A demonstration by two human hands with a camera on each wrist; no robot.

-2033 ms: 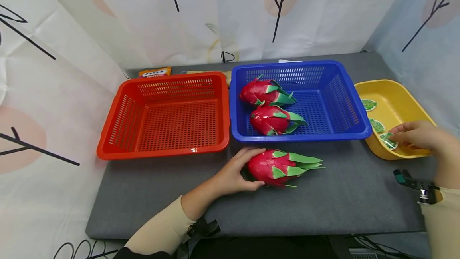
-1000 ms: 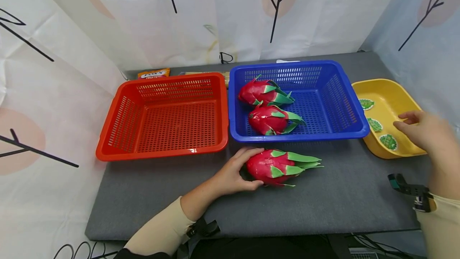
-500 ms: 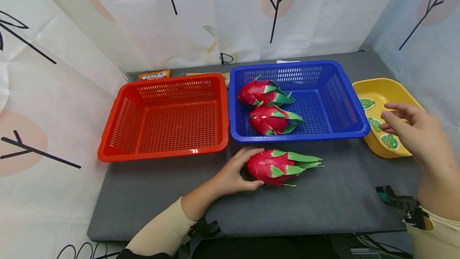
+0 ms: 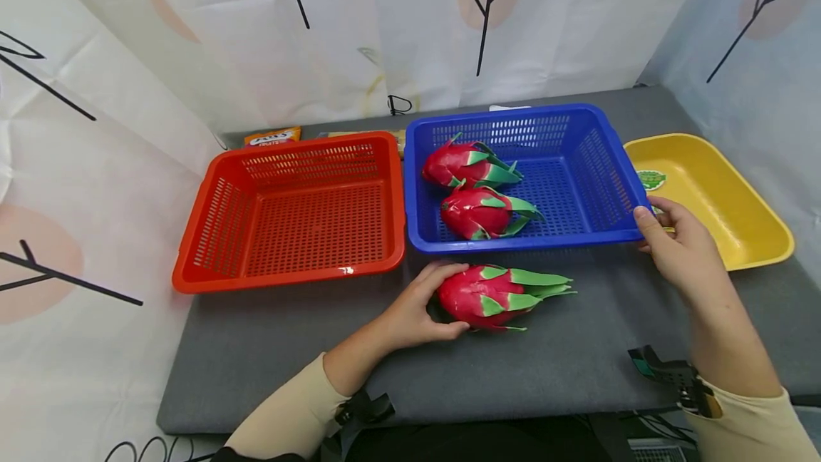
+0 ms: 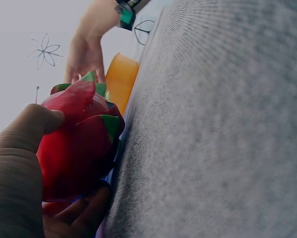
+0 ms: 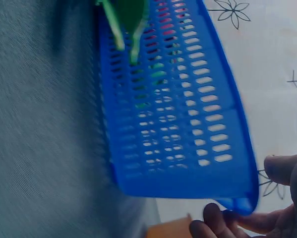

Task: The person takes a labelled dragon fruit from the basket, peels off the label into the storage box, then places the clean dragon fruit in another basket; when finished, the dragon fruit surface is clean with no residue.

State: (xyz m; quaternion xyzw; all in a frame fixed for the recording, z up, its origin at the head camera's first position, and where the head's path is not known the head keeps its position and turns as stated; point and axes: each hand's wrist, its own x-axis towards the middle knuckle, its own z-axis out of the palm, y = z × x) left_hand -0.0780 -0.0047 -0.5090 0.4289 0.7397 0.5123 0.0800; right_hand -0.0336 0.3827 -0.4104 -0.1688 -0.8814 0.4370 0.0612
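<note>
A red dragon fruit (image 4: 484, 298) with green leaf tips lies on the grey table, leaves to the right. My left hand (image 4: 417, 312) holds its rounded end, the thumb and fingers on opposite sides; the left wrist view shows that dragon fruit (image 5: 79, 153) close up. At the front right corner of the blue basket (image 4: 532, 239), my right hand (image 4: 689, 248) has its thumb by the rim and bent fingers outside it. In the right wrist view those fingers touch the basket (image 6: 188, 183) at its corner. Two more dragon fruits, one behind (image 4: 458, 162) and one in front (image 4: 477, 212), lie inside it.
A red basket (image 4: 285, 280) stands left of the blue one. The yellow bin (image 4: 737, 212) at the right holds oval green stickers (image 4: 651, 180), partly hidden by my right hand. An orange snack packet (image 4: 274, 136) lies behind the red basket.
My right hand has left the stickers in the yellow bin and moved left to the blue basket's corner. My left hand stays on the dragon fruit.
</note>
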